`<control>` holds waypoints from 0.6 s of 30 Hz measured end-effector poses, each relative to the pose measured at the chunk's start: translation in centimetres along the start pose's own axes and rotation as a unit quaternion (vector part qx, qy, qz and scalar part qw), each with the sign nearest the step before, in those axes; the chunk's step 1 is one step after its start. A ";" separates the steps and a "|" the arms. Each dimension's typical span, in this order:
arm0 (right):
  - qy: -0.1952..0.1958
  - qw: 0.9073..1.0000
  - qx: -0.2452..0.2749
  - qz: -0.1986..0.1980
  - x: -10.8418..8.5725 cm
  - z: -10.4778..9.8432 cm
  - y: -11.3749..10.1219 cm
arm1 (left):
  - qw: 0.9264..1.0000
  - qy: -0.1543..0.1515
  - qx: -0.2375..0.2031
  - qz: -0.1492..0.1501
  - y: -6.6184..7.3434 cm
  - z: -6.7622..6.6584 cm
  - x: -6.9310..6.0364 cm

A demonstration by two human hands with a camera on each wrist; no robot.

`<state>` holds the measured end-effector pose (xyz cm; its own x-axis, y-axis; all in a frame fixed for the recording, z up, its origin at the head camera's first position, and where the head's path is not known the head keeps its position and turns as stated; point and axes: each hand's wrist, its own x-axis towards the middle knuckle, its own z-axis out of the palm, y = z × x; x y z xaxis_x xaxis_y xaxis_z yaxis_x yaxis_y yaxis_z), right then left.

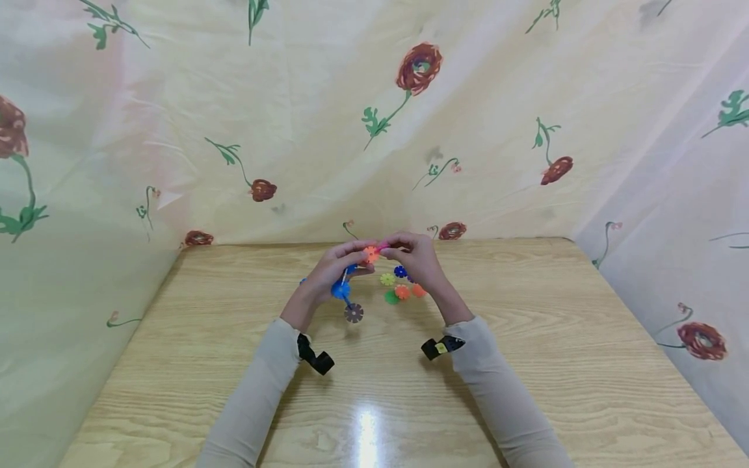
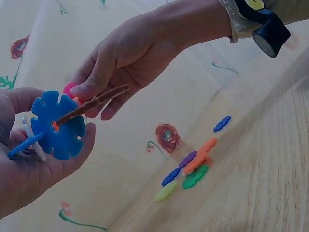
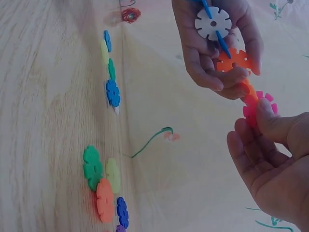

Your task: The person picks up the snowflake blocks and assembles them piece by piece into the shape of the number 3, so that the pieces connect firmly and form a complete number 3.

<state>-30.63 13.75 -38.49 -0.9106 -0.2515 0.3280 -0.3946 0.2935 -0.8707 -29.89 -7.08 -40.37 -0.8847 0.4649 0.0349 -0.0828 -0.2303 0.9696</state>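
My left hand (image 1: 328,270) holds a chain of slotted plastic snowflake discs joined edge to edge. In the left wrist view, a blue disc (image 2: 68,141) faces the camera and a brown disc (image 2: 96,103) juts from it edge-on. A white disc (image 3: 204,25) and an orange disc (image 3: 229,63) of the chain lie among the left fingers in the right wrist view. Between thumb and fingers, my right hand (image 1: 418,260) pinches a pink disc (image 3: 250,114), which meets another orange piece at the chain's end. Whether their slots are fully engaged cannot be seen.
Loose discs lie on the wooden table (image 1: 374,383) beyond the hands: green (image 3: 91,169), orange (image 3: 104,203), yellow (image 1: 387,279), blue (image 1: 400,271) and purple (image 2: 187,159). More loose discs (image 3: 112,93) lie at the left. A flowered cloth (image 1: 316,130) hangs behind the table.
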 end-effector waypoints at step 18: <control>0.068 0.997 -0.038 -0.008 0.0 1.0 -0.2 | 1.000 -0.027 0.010 0.003 0.1 0.1 0.1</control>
<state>-30.42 12.82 -38.71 -0.9105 -0.1310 0.3923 -0.4124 0.3614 -0.8363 -29.98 -7.01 -40.21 -0.8595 0.5085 0.0523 -0.0685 -0.2159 0.9740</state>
